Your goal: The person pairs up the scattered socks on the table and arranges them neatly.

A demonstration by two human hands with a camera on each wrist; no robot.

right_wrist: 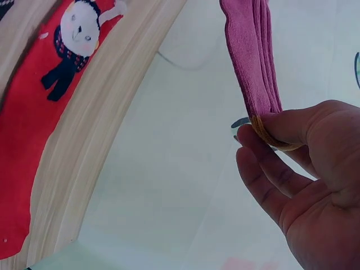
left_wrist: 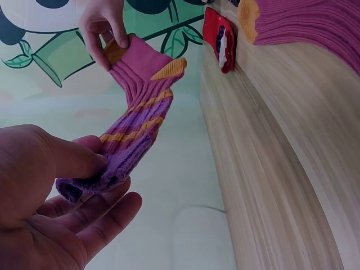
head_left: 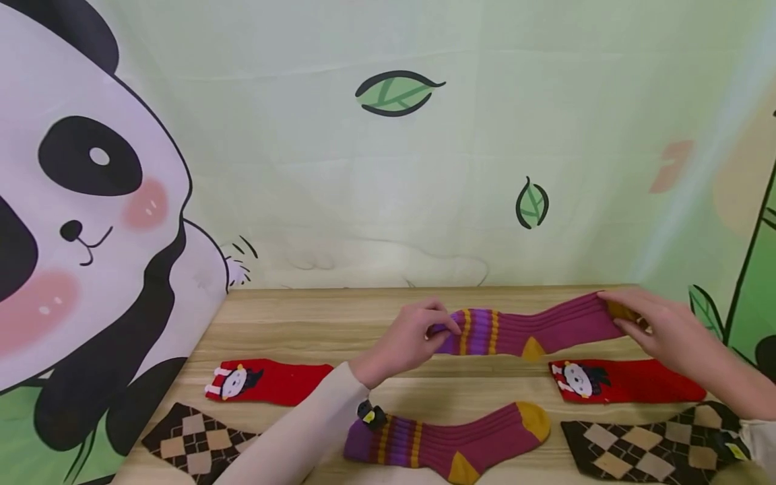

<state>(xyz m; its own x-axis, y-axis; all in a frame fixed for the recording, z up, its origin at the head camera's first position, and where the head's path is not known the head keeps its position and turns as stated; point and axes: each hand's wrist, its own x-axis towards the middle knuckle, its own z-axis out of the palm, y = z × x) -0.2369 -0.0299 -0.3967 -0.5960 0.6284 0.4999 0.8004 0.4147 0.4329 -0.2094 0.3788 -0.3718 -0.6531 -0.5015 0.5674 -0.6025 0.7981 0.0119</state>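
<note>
Stretched between both hands above the table is a magenta ribbed sock [head_left: 515,331] with a purple and yellow striped cuff and a mustard heel and toe. My left hand [head_left: 418,335] pinches its cuff between thumb and fingers; the left wrist view shows the cuff [left_wrist: 112,169] under the thumb. At the other end my right hand [head_left: 667,330] pinches the mustard toe, whose edge [right_wrist: 264,132] shows between thumb and forefinger in the right wrist view. Below, a similar magenta sock [head_left: 461,438] lies flat on the table, near my left wrist.
Two red socks [head_left: 279,382] with an animal face lie left and right, the right one [head_left: 636,382] below my right forearm. Argyle socks [head_left: 194,444] lie at the front left and front right [head_left: 642,444]. A panda-printed cloth [head_left: 303,168] hangs behind the wooden table [head_left: 291,306].
</note>
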